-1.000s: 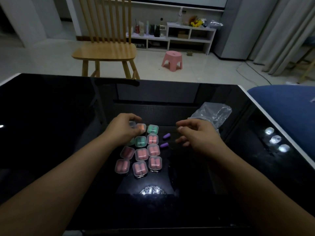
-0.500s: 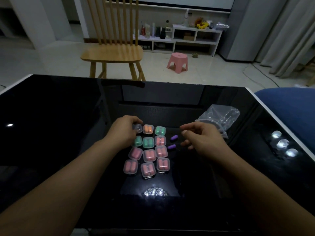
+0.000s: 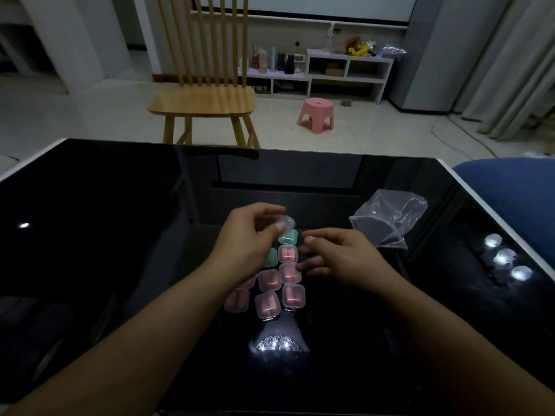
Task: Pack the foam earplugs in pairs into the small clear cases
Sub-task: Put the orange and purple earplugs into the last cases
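Two hands are working over the glossy black table (image 3: 90, 235), and both sit differently than half a second earlier. The left hand (image 3: 246, 235) is now pinching a small clear case (image 3: 287, 224) between thumb and fingertips and holding it lifted just above the far end of the filled cases (image 3: 280, 277); earlier it was still down among them. That case looks empty, though the dim light makes this hard to confirm. The right hand (image 3: 339, 256) has been sliding leftward and is now hovering beside the right column of cases, fingers loosely curled, thumb and forefinger close together; whether they are pinching an earplug cannot be told. The two purple earplugs that were lying beside the cases are no longer visible, the right hand covering that spot. The pink and green cases are lying in rows, closed, unmoved. A crumpled clear plastic bag (image 3: 390, 220) is lying farther right, well apart from the hands.
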